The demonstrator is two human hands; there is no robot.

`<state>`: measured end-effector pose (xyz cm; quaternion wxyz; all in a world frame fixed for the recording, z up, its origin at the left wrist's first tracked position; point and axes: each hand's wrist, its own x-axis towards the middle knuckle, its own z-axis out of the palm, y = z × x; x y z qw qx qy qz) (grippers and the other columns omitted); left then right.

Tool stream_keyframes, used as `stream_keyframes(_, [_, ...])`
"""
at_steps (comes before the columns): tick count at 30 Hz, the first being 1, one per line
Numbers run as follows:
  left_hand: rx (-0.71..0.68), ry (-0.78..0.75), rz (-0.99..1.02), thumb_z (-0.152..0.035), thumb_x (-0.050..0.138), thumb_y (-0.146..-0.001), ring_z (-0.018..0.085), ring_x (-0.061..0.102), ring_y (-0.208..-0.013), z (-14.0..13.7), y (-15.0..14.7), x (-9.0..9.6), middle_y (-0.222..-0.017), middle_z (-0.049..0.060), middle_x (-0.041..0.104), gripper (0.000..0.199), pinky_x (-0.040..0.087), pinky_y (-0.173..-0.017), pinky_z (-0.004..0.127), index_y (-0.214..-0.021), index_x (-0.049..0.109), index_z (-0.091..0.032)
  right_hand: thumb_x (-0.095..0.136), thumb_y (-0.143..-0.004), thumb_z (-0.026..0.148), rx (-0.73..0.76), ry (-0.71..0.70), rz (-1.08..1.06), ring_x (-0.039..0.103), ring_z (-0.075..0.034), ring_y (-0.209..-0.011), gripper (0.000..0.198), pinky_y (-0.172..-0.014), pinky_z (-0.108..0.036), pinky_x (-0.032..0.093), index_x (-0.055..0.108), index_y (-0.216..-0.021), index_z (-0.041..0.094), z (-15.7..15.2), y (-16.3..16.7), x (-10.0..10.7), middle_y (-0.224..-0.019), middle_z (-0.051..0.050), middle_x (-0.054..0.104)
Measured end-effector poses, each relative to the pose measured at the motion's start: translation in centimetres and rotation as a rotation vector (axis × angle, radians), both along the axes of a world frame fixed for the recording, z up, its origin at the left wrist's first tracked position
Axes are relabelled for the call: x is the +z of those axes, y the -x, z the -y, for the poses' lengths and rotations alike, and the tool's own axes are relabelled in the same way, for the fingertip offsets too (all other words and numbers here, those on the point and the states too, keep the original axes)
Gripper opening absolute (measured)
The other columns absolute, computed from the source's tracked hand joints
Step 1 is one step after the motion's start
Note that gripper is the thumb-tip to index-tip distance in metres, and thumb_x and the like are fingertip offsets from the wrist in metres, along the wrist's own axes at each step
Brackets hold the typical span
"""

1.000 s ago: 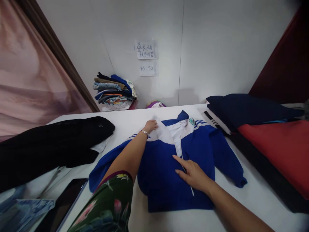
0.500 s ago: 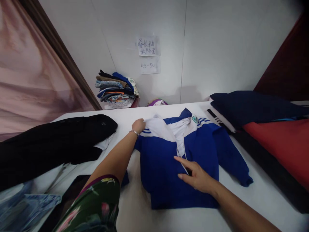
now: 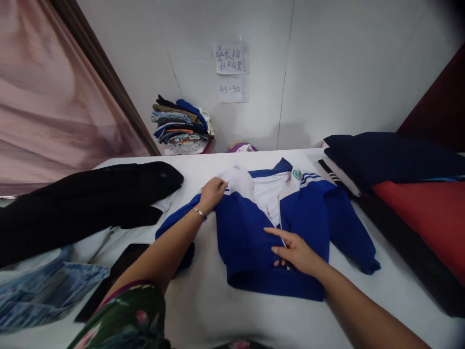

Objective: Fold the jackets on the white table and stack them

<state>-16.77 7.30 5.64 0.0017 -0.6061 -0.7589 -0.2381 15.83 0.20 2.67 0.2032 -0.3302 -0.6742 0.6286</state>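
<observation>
A blue and white zip jacket (image 3: 247,232) lies front up on the table, its collar away from me and its front partly open over a white lining. My left hand (image 3: 213,193) is closed in a pinch on the jacket's left-side shoulder, at the white and striped part. The sleeve below it is partly covered by my forearm. My right hand (image 3: 296,252) rests over the front near the zip edge, index finger and thumb stretched apart, the other fingers curled lower down. The opposite sleeve (image 3: 350,232) spreads out to the right.
Black garments (image 3: 119,194) and blue denim (image 3: 54,291) lie on the left of the white table (image 3: 203,320). On the right are a navy garment (image 3: 392,157), a red one (image 3: 428,213) and black cloth. A folded clothes stack (image 3: 181,128) stands by the wall.
The jacket's left-side shoulder is bunched inward and more of that sleeve shows. The hem has shifted and its left part is lifted open. The camera view has moved slightly.
</observation>
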Motion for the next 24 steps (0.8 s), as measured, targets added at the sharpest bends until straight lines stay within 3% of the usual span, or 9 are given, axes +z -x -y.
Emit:
stream_keyframes(4, [-0.182,0.028,0.234,-0.045,0.051,-0.091,0.016,0.057,-0.073,8.4,-3.8,0.9,-0.076,0.001,0.063,0.030,0.047,-0.071,0.028,-0.076,0.063,-0.022,0.070,-0.076,0.039,-0.078,0.224,-0.131,0.069,-0.018,-0.062,0.076,-0.053,-0.027,0.053,0.047,-0.145,0.017,-0.4,0.1,0.6,-0.071,-0.001,0.070])
stream_keyframes(7, [-0.353,0.067,0.297,-0.051,0.059,-0.085,0.016,0.058,-0.074,14.8,-6.9,0.4,-0.082,0.000,0.064,0.027,0.047,-0.070,0.028,-0.085,0.063,-0.024,0.073,-0.073,0.032,-0.142,0.329,-0.235,0.069,-0.015,-0.065,0.072,-0.055,-0.026,0.055,0.050,-0.141,0.018,-0.5,0.0,1.1,-0.076,0.000,0.071])
stream_keyframes(9, [-0.393,0.068,0.236,-0.050,0.065,-0.080,0.018,0.060,-0.081,17.6,-8.8,-0.6,-0.091,0.002,0.065,0.031,0.049,-0.075,0.031,-0.097,0.063,-0.024,0.073,-0.074,0.031,-0.156,0.375,-0.306,0.071,-0.016,-0.070,0.069,-0.060,-0.026,0.057,0.052,-0.139,0.019,-0.4,0.0,1.4,-0.078,0.000,0.072])
stream_keyframes(14, [-0.236,-0.014,0.019,-0.023,0.059,-0.079,0.024,0.059,-0.100,19.1,-11.0,-3.1,-0.108,0.009,0.063,0.028,0.050,-0.091,0.039,-0.107,0.060,-0.023,0.073,-0.075,0.031,-0.098,0.340,-0.362,0.072,-0.019,-0.083,0.068,-0.073,-0.032,0.059,0.052,-0.139,0.021,-0.2,-0.2,1.8,-0.087,-0.002,0.073])
stream_keyframes(18, [-0.166,-0.030,0.007,-0.002,0.046,-0.068,0.023,0.059,-0.104,19.8,-10.2,-2.0,-0.107,0.007,0.064,0.047,0.050,-0.095,0.038,-0.106,0.062,-0.026,0.073,-0.075,0.035,-0.062,0.246,-0.313,0.068,-0.015,-0.077,0.057,-0.076,-0.033,0.058,0.060,-0.129,0.020,-0.2,-0.6,1.8,-0.084,-0.001,0.072])
stream_keyframes(21, [-0.129,-0.017,-0.049,0.001,0.042,-0.067,0.024,0.059,-0.105,21.7,-9.0,-1.0,-0.109,0.007,0.066,0.050,0.048,-0.093,0.040,-0.099,0.066,-0.029,0.074,-0.072,0.032,0.100,0.179,-0.183,0.063,-0.011,-0.064,0.045,-0.070,-0.028,0.055,0.068,-0.114,0.016,0.4,-0.4,1.5,-0.069,0.003,0.066])
stream_keyframes(24, [-0.108,0.062,-0.116,0.002,0.043,-0.068,0.026,0.061,-0.097,23.5,-8.0,-1.5,-0.102,0.007,0.069,0.046,0.048,-0.085,0.042,-0.090,0.068,-0.029,0.072,-0.072,0.029,0.304,0.078,-0.029,0.060,-0.010,-0.057,0.037,-0.059,-0.023,0.049,0.071,-0.105,0.013,1.8,0.4,0.9,-0.058,0.005,0.062])
